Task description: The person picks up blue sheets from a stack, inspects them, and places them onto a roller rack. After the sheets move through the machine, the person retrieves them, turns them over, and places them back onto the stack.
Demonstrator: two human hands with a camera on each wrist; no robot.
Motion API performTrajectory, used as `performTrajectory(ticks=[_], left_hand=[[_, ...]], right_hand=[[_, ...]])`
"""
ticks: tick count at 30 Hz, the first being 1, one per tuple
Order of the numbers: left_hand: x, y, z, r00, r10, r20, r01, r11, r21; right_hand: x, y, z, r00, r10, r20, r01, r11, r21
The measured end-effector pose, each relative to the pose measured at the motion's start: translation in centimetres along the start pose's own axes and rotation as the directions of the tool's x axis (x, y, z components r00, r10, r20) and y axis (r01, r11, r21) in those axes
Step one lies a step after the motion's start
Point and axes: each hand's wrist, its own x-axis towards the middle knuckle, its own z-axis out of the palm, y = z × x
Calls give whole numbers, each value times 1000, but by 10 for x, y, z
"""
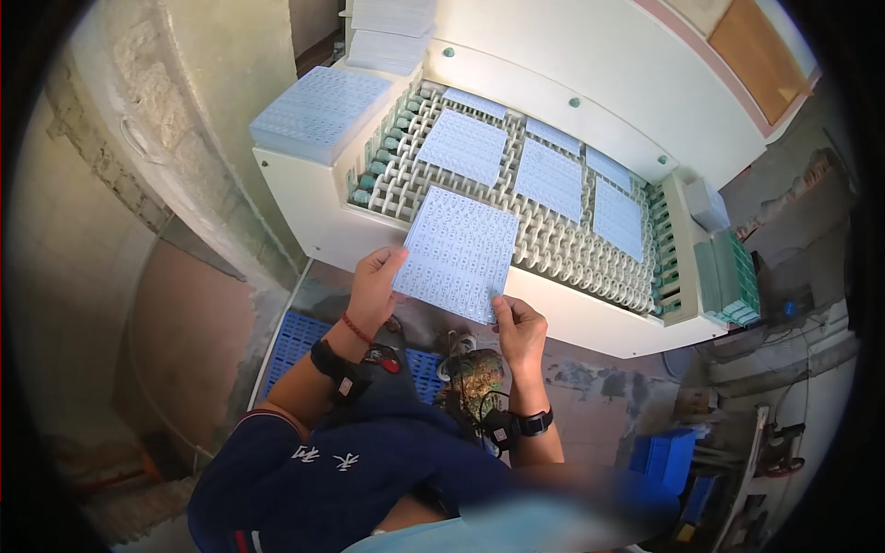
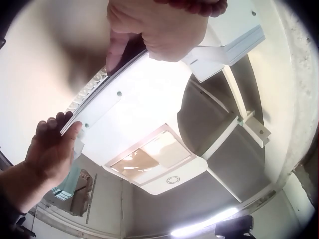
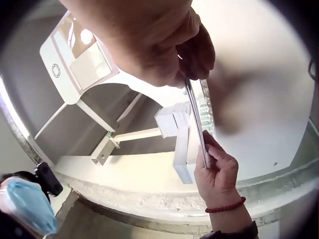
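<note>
A thin stack of pale blue patterned sheets (image 1: 456, 253) is held up in front of the roller bed. The left hand (image 1: 374, 284) pinches its left edge, and the right hand (image 1: 521, 334) grips its lower right corner. Seen edge-on in the right wrist view, the stack (image 3: 195, 117) is a few thin layers between the right hand (image 3: 169, 47) above and the left hand (image 3: 217, 172) below. In the left wrist view the left hand (image 2: 154, 27) and the right hand (image 2: 52, 149) hold opposite ends of it.
Similar sheets (image 1: 463, 147) lie in rows on the machine's rollers (image 1: 562, 244). A thick stack (image 1: 323, 106) sits on the machine's left end, with more stacks (image 1: 392, 41) behind. Green racks (image 1: 731, 276) stand at the right end. Blue plastic crates (image 1: 664, 459) are at the lower right.
</note>
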Motion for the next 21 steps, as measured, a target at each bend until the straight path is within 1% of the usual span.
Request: performTrajectory(ticks=[1,3,4,5,6,7,8,9,10,11,13,14,16,17,18,19,20,21], left_hand=[[2,-2,-2,1000,6,0,-6,999,43],[4,-5,3,1000,26,-14,-25,999,43],[4,-4,7,998,48,-31,-46,998,43],[3,-3,10,999,44,-25,-43,998,43],[2,-1,14,999,40,-17,-39,999,22],[2,-1,16,999,37,-10,-37,999,-1],[5,-2,16,999,39,-5,-39,999,-2],[10,-5,14,998,50,-34,-51,998,-26],[15,-5,11,996,61,-63,-64,997,-50],[20,-3,10,996,64,-57,-67,996,-51],[33,7,4,977,177,-120,-175,984,23],[41,11,-2,977,178,-115,-177,984,21],[59,18,-15,970,213,-114,-170,938,303],[68,21,-19,973,211,-96,-141,869,475],[67,24,-13,974,208,-87,-143,869,474],[63,31,-3,956,284,-69,-174,744,645],[61,37,5,934,356,-35,-193,585,788],[59,41,8,934,357,-30,-198,583,788]], right_hand=[[-1,-1,0,1000,2,-4,-2,1000,-2],[-4,-7,-2,994,-84,-77,76,992,-102],[-2,-7,-3,993,-81,-84,73,992,-103],[0,-7,-6,999,31,-13,-31,999,13],[2,-7,-10,989,132,70,-140,983,121],[5,-2,-12,990,130,63,-137,983,121],[9,7,-13,974,201,103,-224,906,358],[13,15,-15,953,256,161,-302,765,569],[17,18,-22,952,269,144,-301,757,580],[21,28,-30,956,272,112,-285,764,579],[29,42,-51,959,276,59,-256,763,594],[35,51,-62,957,289,31,-254,780,572],[47,58,-80,934,354,-37,-289,816,501],[52,58,-86,928,367,-68,-304,849,431],[52,61,-93,927,368,-77,-301,850,433],[56,64,-100,939,321,-125,-276,918,285],[59,66,-108,949,267,-165,-248,960,127],[58,65,-120,944,261,-203,-252,965,67]])
